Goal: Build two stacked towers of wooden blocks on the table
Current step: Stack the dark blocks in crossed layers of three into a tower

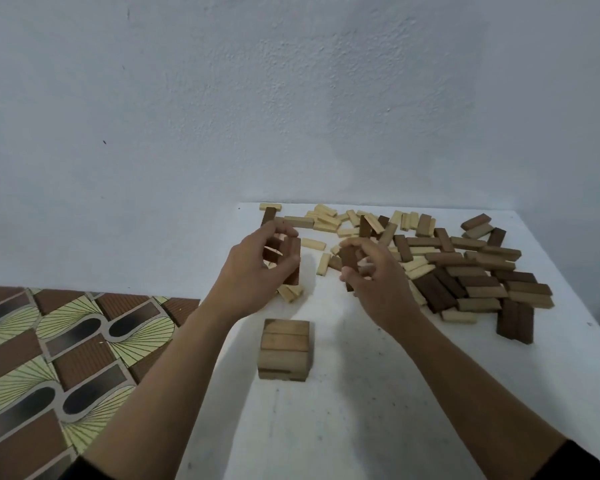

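Seen from the head camera, the left hand (257, 268) was raised above the white table (361, 427). Its fingers curled round a few dark brown blocks (293, 261) — the outermost stood upright against the fingertips. Just beneath that grip lay two pale blocks (290, 292). Nearer the person, below the wrist, stood a short tower (284, 349) with three tan blocks side by side on top, touching neither hand. The right hand (374, 282) hovered just beside the left, apart from it, pinching one dark block (349, 258) between thumb and bent fingers. Beyond and to the right of this grip spread the loose heap (465, 268) of pale, tan and dark blocks — some overlapping, some flat on the table. Left of the left forearm showed a patterned floor (49, 358), and a pale wall (291, 98) rose behind.
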### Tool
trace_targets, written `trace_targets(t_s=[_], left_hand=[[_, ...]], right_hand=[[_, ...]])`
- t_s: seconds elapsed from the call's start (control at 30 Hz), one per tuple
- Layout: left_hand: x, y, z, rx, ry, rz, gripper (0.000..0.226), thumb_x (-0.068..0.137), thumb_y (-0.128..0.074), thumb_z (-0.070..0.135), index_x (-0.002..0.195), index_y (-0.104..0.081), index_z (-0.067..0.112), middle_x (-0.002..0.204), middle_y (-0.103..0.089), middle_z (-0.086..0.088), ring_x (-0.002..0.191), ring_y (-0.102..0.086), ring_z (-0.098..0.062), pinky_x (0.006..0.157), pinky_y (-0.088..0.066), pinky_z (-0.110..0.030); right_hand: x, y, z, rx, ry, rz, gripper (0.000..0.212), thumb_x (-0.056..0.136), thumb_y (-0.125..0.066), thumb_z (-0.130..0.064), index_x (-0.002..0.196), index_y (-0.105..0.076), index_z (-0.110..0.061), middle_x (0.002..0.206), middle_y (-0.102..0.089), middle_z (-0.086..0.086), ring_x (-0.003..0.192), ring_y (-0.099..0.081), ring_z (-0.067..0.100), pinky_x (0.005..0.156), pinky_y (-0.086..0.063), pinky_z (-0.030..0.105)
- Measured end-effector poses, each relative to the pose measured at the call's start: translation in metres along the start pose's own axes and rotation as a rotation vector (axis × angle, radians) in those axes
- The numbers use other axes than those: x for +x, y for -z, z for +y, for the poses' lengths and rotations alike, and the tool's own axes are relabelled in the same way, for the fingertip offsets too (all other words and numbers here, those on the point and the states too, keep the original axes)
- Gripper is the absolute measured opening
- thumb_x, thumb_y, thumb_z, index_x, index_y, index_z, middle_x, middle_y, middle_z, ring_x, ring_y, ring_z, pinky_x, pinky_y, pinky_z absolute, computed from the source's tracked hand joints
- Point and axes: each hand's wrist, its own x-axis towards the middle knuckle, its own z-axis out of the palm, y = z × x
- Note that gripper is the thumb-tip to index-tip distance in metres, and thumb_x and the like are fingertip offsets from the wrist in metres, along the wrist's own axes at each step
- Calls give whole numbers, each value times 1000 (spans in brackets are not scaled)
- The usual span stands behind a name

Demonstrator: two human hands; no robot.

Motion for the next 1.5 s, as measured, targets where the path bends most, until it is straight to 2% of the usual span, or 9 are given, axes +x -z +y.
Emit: trace_targets(t_s=[0.1,0.27,0.43,0.67,0.8,0.97,1.1,1.33,1.5], left_hand=[[-22,-8,15,-21,-22,-11,25,91,-73,24,110,-63,37,94,-66,14,81,-66,-5,66,-46,-14],[-67,-40,35,18,-51,-57,28,90,-74,25,113,-64,38,97,-65,18,81,-65,-3,70,-47,-17],[-94,-74,40,169,-128,-100,30,92,-73,28,120,-62,32,105,-62,16,84,-62,1,70,-47,-10],[-117,-125,15,214,-123,-148,33,95,-69,20,127,-61,22,112,-60,1,87,-61,-3,78,-50,-12],[-122,-139,0,250,-73,-112,38,97,-64,16,135,-58,17,118,-59,-5,95,-62,-16,88,-53,-30],[-122,-148,-11,288,-49,-71,41,99,-61,18,139,-57,14,122,-61,-8,103,-61,-23,91,-50,-32],[-124,-147,-11,287,-69,-62,39,98,-62,17,137,-60,14,125,-59,-6,105,-61,-21,93,-51,-30],[-119,-126,14,254,-200,-39,14,100,-61,22,109,-71,21,96,-58,9,85,-57,-3,74,-44,-16],[-98,-97,35,407,-273,14,12,99,-59,31,104,-69,27,84,-59,12,79,-54,-6,68,-47,-24]], right_hand=[[-22,12,-3,75,-50,-10,37,88,-63,-1,113,-64,-28,103,-61,2,79,-72,18,70,-61,43],[-69,38,0,148,-114,-23,27,96,-58,-3,112,-64,-23,87,-62,-1,75,-74,17,68,-60,46],[-102,53,14,99,-127,-52,29,96,-53,-1,110,-62,-25,94,-61,2,76,-74,17,76,-61,48],[-130,57,38,-29,-140,-76,21,97,-58,-7,108,-60,-25,86,-61,-8,77,-57,3,62,-41,9],[-133,57,47,-87,-145,-111,17,100,-55,-11,110,-60,-25,84,-56,-11,76,-56,8,58,-40,10],[-130,54,52,-190,-97,-107,23,100,-60,-15,123,-64,-17,111,-64,3,92,-63,19,68,-48,16],[-126,54,61,-270,-49,-122,28,97,-64,-16,125,-65,-16,118,-64,5,83,-60,11,79,-49,21],[-111,52,60,-314,-7,-23,16,98,-61,-23,109,-72,-18,105,-68,-2,81,-61,7,80,-52,22],[-82,51,47,-291,119,4,11,95,-61,-17,96,-72,-14,84,-67,-3,72,-60,8,68,-55,31]])
